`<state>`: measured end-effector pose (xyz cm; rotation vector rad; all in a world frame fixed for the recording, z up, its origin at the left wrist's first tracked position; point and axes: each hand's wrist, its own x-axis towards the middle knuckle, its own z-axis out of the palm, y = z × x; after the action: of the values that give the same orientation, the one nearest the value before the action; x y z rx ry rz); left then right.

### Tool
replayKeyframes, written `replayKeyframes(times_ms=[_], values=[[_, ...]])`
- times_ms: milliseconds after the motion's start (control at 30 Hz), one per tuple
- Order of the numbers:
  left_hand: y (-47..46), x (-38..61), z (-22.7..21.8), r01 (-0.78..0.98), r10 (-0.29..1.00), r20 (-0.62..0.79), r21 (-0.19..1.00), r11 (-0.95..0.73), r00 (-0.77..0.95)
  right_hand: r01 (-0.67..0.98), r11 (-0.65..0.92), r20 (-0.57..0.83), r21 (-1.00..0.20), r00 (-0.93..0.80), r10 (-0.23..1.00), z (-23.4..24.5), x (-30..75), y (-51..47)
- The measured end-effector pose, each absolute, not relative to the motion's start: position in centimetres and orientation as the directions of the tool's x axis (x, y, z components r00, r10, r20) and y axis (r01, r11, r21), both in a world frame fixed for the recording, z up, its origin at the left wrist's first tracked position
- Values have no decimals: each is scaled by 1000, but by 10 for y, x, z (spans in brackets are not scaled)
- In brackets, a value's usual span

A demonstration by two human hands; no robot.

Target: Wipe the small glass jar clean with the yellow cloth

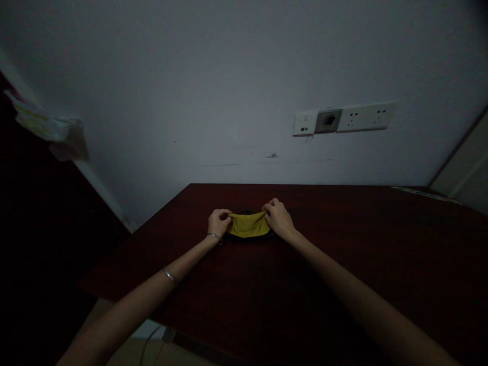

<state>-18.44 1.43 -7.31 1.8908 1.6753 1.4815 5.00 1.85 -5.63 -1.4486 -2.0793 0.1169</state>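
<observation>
A small yellow cloth (247, 225) with a dark underside or edge lies on the dark red-brown table (343, 254), near its middle. My left hand (218, 222) is closed in a pinch on the cloth's left end. My right hand (278, 218) is closed in a pinch on its right end. The cloth is stretched between the two hands, its top edge held up a little off the table. A bracelet sits on my left wrist and a bangle further up that forearm.
A white wall stands behind the table, with a row of wall sockets (343, 119) at the right. Crumpled paper or plastic (49, 127) hangs at the far left. A cable runs on the floor by the table's near-left corner.
</observation>
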Motion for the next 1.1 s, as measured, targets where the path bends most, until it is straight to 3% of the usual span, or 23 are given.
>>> replayKeyframes(times_ms=[233, 567, 733, 1100], values=[[22, -175, -85, 477, 862, 458, 820, -316, -217, 749, 430, 448, -505, -198, 872, -72, 42, 26], [-3, -182, -79, 380, 873, 453, 851, -363, -181, 567, 504, 486, -651, -198, 851, -75, 54, 15], [-11, -175, -84, 315, 888, 410, 888, -336, -209, 483, 450, 457, -751, -110, 883, -81, 49, 14], [25, -147, -92, 155, 845, 264, 964, -216, -465, 229, 263, 293, -937, 111, 950, -90, 13, 22]])
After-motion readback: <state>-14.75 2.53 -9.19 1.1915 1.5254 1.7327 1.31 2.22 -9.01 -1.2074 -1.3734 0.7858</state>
